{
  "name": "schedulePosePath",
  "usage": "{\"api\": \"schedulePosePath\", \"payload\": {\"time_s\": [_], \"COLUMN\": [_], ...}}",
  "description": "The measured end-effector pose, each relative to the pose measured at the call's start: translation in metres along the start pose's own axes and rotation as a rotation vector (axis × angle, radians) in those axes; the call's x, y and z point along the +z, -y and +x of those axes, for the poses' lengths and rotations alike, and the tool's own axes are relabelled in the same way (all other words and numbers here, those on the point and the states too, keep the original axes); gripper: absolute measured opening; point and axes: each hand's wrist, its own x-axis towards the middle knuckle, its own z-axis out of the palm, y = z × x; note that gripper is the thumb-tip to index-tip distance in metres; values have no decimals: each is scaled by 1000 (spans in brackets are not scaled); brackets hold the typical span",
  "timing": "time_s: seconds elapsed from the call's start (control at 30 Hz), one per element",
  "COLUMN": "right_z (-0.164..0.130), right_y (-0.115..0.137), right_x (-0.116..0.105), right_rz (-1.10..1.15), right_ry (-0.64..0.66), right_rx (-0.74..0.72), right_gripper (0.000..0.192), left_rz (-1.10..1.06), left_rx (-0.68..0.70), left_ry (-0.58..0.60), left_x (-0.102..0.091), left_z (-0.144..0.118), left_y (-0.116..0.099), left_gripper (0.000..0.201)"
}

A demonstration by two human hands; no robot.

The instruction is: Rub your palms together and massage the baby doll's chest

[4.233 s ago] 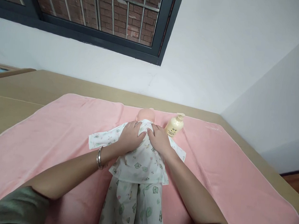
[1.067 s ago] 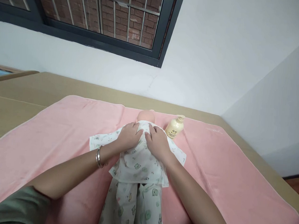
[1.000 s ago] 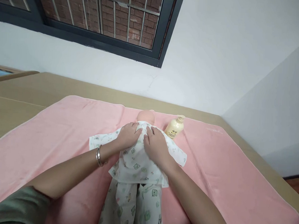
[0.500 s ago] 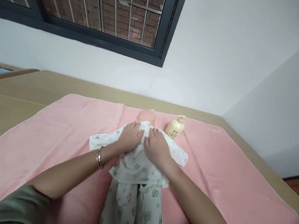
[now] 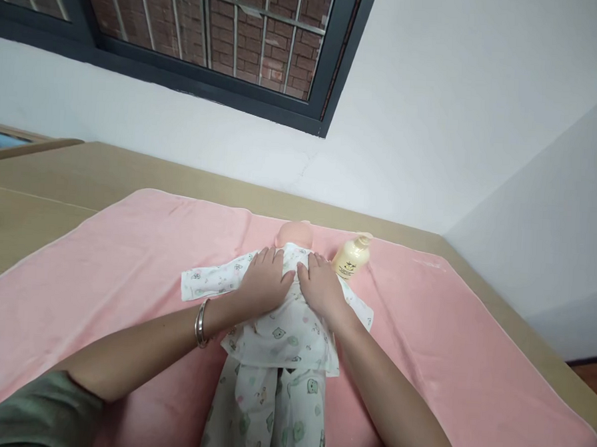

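A baby doll lies on its back or front, I cannot tell which, with its bare head (image 5: pixel 294 234) toward the wall. It wears a white printed top (image 5: pixel 293 333) and matching trousers (image 5: pixel 298 417). My left hand (image 5: pixel 266 278) rests flat on the left side of the doll's upper body, fingers stretched out. On the other side, my right hand (image 5: pixel 323 283) lies the same way, thumb near the middle of the top. Both sleeves spread outward. Close to the doll's right sleeve in view, a pale yellow pump bottle (image 5: pixel 351 256) lies tilted or stands on the blanket.
Under the doll a pink blanket (image 5: pixel 141 255) covers much of a wooden surface (image 5: pixel 116 164). A white wall (image 5: pixel 382 161) rises behind it, with a dark-framed barred window (image 5: pixel 206 78) at the upper left. A wooden edge with something blue shows at far left.
Both hands have flattened and spread outward a little from the middle of the top, fingers now straighter. The doll and bottle stay in about the same place.
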Motion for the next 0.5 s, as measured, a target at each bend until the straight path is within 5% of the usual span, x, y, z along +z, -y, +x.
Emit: {"api": "schedulePosePath", "payload": {"time_s": [0.17, 0.5], "right_z": [-23, 2], "right_y": [21, 0], "right_x": [-6, 3], "right_rz": [-89, 79], "right_ry": [-25, -54], "right_rx": [-66, -56], "right_gripper": [57, 52], "left_rz": [-117, -116], "left_rx": [-48, -32], "left_ry": [76, 0], "left_x": [-8, 0], "left_z": [17, 12], "left_y": [11, 11], "left_gripper": [30, 28]}}
